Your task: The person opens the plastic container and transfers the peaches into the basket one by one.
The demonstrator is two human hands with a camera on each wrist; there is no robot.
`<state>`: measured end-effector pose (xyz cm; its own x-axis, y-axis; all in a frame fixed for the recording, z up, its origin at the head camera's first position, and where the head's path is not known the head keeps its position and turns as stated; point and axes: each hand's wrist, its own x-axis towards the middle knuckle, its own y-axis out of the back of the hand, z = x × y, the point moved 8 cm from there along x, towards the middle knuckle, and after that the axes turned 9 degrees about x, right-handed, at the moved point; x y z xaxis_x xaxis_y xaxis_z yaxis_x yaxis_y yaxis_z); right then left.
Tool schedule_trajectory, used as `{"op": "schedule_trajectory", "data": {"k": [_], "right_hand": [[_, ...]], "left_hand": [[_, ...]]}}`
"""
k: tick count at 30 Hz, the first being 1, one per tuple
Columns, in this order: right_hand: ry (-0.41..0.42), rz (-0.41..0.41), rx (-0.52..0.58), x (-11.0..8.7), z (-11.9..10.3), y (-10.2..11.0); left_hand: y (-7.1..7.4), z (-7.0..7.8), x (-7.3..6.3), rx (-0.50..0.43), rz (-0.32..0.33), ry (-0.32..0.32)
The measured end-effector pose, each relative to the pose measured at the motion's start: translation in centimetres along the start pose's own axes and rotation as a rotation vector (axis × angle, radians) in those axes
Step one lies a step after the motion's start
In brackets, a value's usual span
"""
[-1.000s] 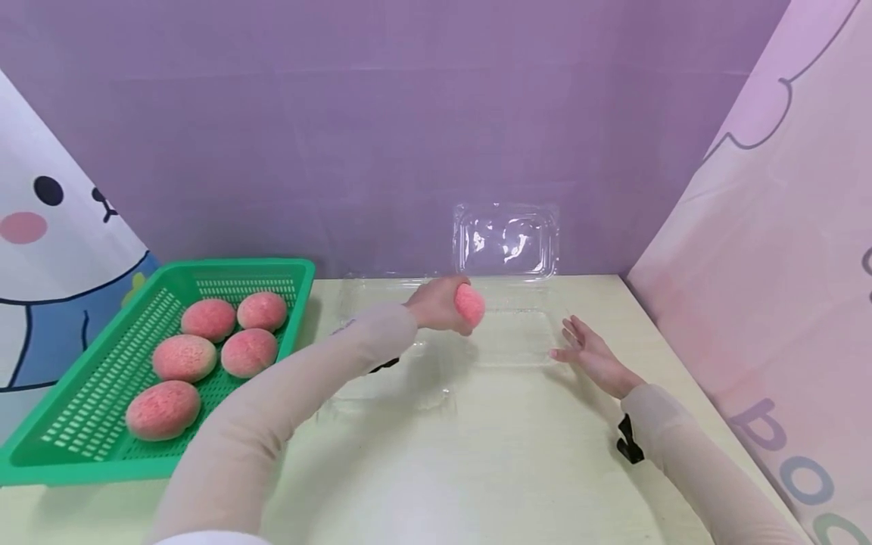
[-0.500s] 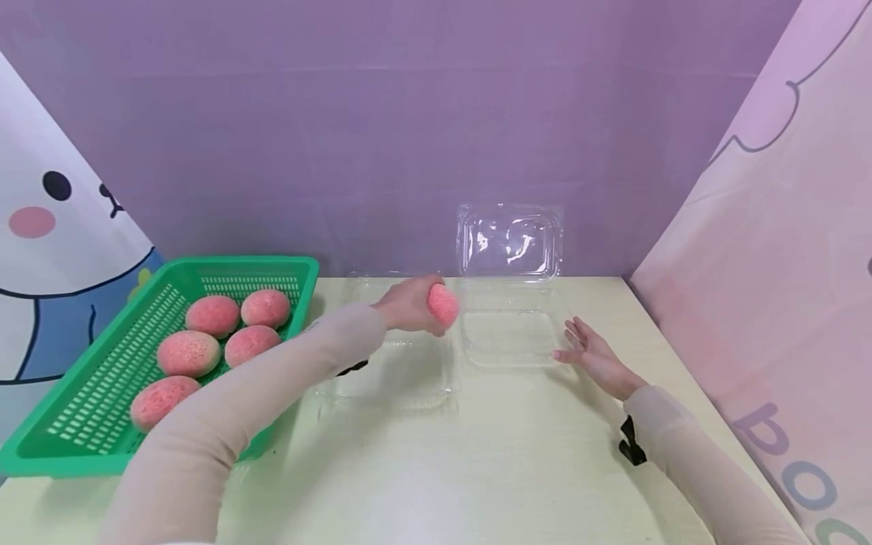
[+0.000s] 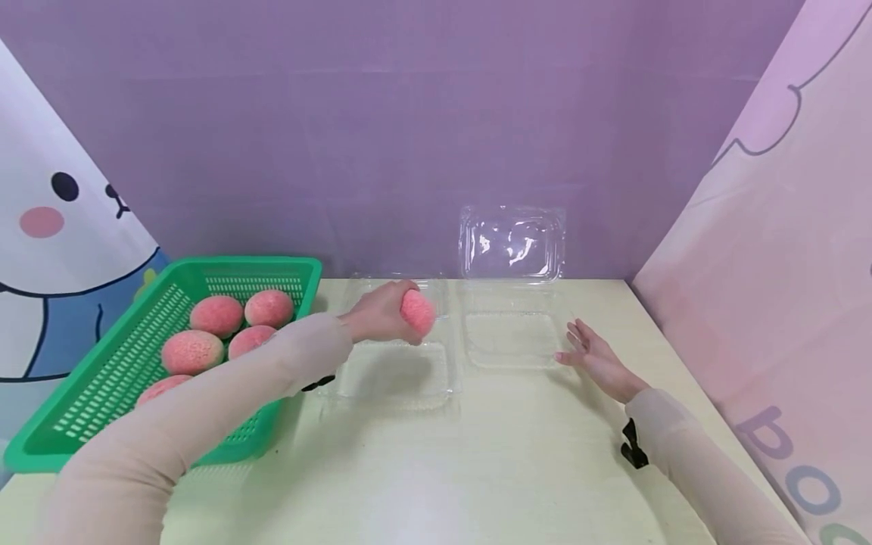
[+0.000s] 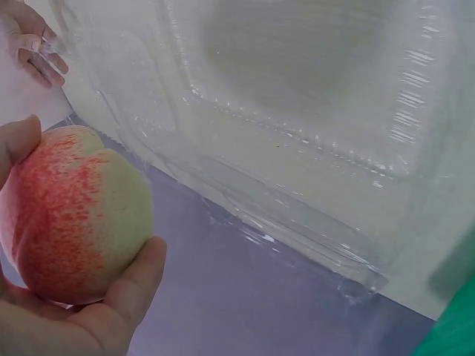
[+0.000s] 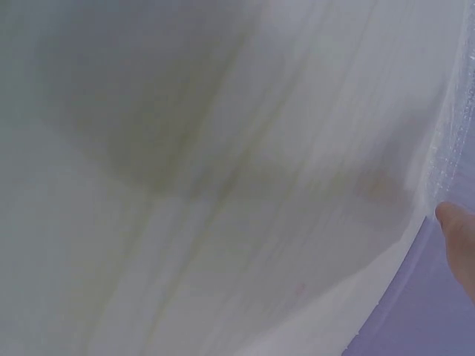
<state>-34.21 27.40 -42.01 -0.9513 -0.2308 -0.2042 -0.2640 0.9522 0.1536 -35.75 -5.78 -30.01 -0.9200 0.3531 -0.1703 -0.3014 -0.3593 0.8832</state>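
Observation:
My left hand (image 3: 381, 313) grips a pink peach (image 3: 418, 312) above the clear plastic container (image 3: 395, 376) on the left. In the left wrist view, thumb and fingers curl round the peach (image 4: 82, 215), which is red with a pale yellow-green side. My right hand (image 3: 598, 362) holds nothing, its fingers loosely extended by the right side of a second clear container (image 3: 511, 341). That one's lid (image 3: 512, 246) stands up against the back wall. Only a fingertip (image 5: 456, 237) of the right hand shows in the right wrist view.
A green perforated basket (image 3: 245, 262) with several peaches (image 3: 193, 352) stands at the left, partly hidden by my left sleeve. Purple cloth (image 3: 395, 151) hangs behind the pale table (image 3: 477, 469), and a pink printed panel (image 3: 783, 303) borders it on the right.
My left hand has moved left with the peach, from beside the right container to over the left one. The right hand has stayed in place.

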Motion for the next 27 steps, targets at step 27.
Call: {"op": "schedule_trajectory", "data": {"k": [27], "right_hand": [[-0.002, -0.006, 0.001, 0.0, 0.0, 0.0]], "left_hand": [[2.6, -4.6, -5.5, 0.071, 0.042, 0.004]]}}
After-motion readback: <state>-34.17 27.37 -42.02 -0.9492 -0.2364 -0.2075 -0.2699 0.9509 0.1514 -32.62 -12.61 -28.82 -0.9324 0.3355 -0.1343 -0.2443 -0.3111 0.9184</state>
